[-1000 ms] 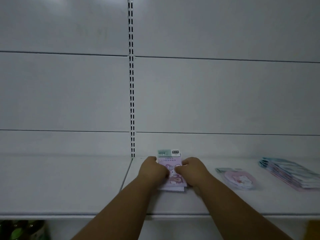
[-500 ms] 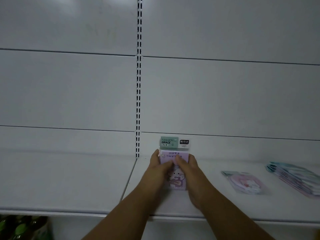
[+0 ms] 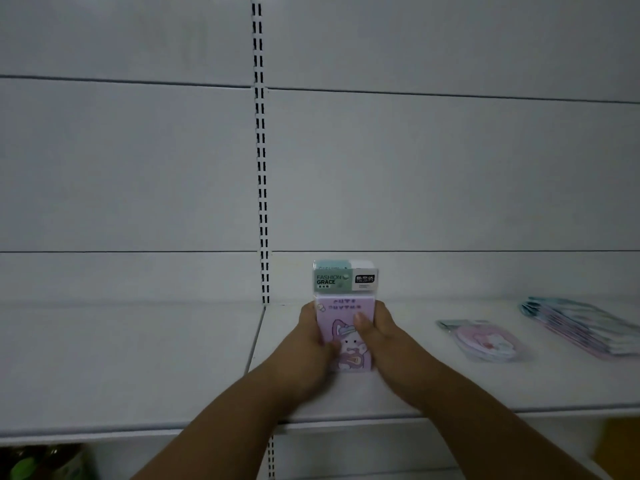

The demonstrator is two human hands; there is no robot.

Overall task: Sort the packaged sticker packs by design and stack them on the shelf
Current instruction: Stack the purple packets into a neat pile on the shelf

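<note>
A small stack of purple sticker packs [image 3: 344, 318] with a cartoon figure and green header cards stands tilted up on the white shelf [image 3: 450, 386], close to the back wall. My left hand [image 3: 306, 344] grips its left edge and my right hand [image 3: 379, 336] grips its right edge, thumb on the front. A round pink sticker pack [image 3: 485, 341] lies flat to the right. Farther right lies a slanted stack of teal and pink packs [image 3: 585, 329].
A slotted upright [image 3: 261, 168] runs down the white back panel just left of the purple packs. The shelf's front edge [image 3: 138, 433] crosses below my forearms. Green items [image 3: 41, 462] show on a lower level at bottom left.
The purple packs went from lying flat under both hands to being tipped upright, and my hands shifted from the top to the sides. The view moved closer.
</note>
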